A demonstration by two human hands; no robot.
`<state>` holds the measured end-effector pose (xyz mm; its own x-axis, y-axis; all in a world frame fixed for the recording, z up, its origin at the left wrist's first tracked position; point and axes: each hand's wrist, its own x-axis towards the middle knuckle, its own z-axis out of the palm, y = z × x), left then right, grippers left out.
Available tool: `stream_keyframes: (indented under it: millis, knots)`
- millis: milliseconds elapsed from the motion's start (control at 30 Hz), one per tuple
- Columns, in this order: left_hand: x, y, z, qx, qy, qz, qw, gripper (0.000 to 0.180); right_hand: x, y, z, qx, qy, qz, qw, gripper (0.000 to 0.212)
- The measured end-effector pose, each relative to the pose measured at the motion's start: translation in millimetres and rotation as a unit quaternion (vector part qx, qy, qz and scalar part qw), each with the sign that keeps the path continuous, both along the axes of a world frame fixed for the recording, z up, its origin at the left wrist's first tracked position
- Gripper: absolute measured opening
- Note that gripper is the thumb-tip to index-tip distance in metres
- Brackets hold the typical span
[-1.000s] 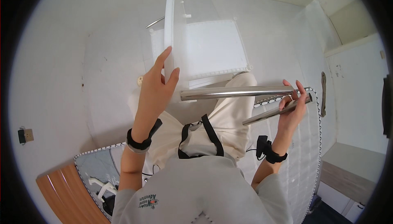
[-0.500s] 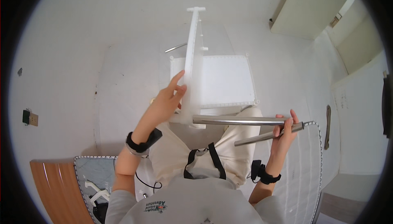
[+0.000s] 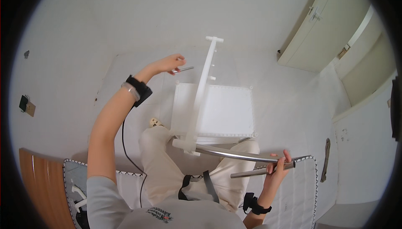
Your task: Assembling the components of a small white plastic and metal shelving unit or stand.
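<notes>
My right hand (image 3: 277,167) grips two shiny metal tubes. The longer tube (image 3: 234,154) runs left to the lower end of a white plastic frame piece (image 3: 205,72). The shorter tube (image 3: 251,173) lies below it, with its left end free. The frame piece slants up and away, with a T-shaped far end and small pegs along one side. My left hand (image 3: 168,64) is stretched forward, fingers loosely bent and apart, with nothing seen in them. Just by its fingertips in the picture is another thin metal tube (image 3: 184,69) on the floor; whether they touch I cannot tell.
A white rectangular panel (image 3: 228,109) with corner sockets lies before my knees, partly behind the frame piece. A quilted pad (image 3: 289,195) is beneath me. White plastic parts (image 3: 78,195) lie at lower left, by a brown wooden board (image 3: 37,187). A door (image 3: 322,28) stands at far right.
My left hand has left the white frame piece and reached forward and left, toward the floor tube. The right hand keeps its hold on the tubes. The whole view has shifted.
</notes>
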<state>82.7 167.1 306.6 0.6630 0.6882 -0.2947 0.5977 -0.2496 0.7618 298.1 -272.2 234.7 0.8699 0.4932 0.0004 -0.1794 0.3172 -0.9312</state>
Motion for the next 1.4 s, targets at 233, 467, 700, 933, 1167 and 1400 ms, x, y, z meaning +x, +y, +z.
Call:
stream_keyframes:
  millis: [233,467,700,933,1167,1400]
  knots:
    - [80,50,-4,0.03,0.019,-0.001,0.999,0.073,0,-6,1,-0.029,-0.007,-0.008,1.0,0.036]
    - [122,93,-13,0.098,-0.034,0.005,0.995,0.081,-5,-6,3,-0.055,-0.008,-0.01,0.998,0.041]
    - [142,71,-23,-0.061,-0.179,0.053,0.981,0.067,-5,-8,-5,-0.023,0.0,-0.028,0.999,0.034]
    - [125,73,8,-0.088,-0.235,0.045,0.967,0.06,-13,-12,5,-0.015,-0.005,-0.046,0.999,0.035]
    - [89,38,67,-0.052,-0.343,0.068,0.935,0.054,-5,-27,23,0.047,-0.068,-0.078,0.994,0.033]
    - [59,-7,124,0.059,-0.41,0.04,0.91,0.065,6,-31,35,0.057,-0.059,-0.078,0.994,0.034]
